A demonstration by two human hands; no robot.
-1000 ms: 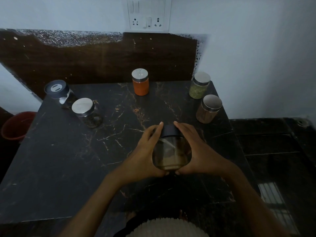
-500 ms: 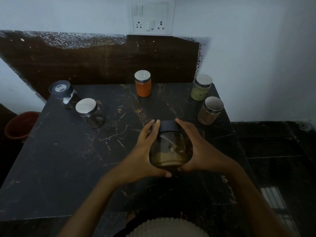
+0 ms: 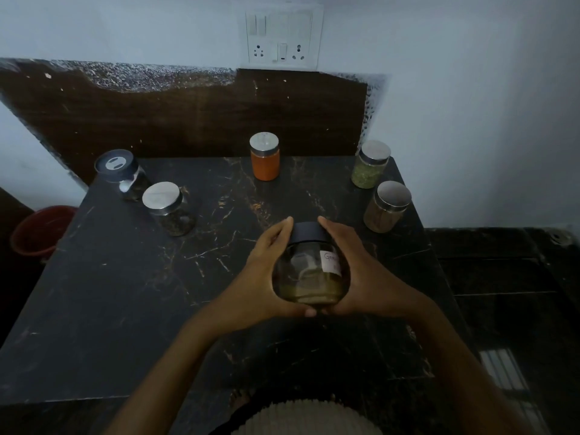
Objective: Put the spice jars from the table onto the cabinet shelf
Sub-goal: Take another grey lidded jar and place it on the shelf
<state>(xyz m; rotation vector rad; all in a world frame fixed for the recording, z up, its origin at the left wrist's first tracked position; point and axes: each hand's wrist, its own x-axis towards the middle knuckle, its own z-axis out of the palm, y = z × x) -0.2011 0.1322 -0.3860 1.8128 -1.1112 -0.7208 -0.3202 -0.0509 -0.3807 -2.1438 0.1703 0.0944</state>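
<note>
1. Nearest to me was the ribbed pale cloth of my top, at the lower edge of the view, with both forearms reaching out over the dark marble table.
2. My left hand and right hand curled round the round glass jar from either side, thumbs meeting under its near edge and fingertips reaching up to its black lid.
3. That jar was near the middle of the table, a little to the right. Whether its base touched the marble I could not tell. A low layer of brownish spice lay in it.
4. A white label on the glass bore handwriting starting "Gre"; the rest ran under my right hand.
5. Right of my hands stood the tan jar, steel-lidded, near the table's right edge.
6. Just behind it, at the far right corner, stood the green jar, also steel-lidded.
7. On the left stood the dark jar with a steel lid, and just beyond it the black-capped jar, whose cap showed a pale oval mark I could not read.
8. At the middle of the far edge stood the orange jar, well apart from the others.
9. Nothing stood between my hands and any of these jars.
10. A red bucket sat on the floor past the table's left side.
11. Behind the table leaned a worn brown board, and above it on the wall a white switchboard with two sockets.
</note>
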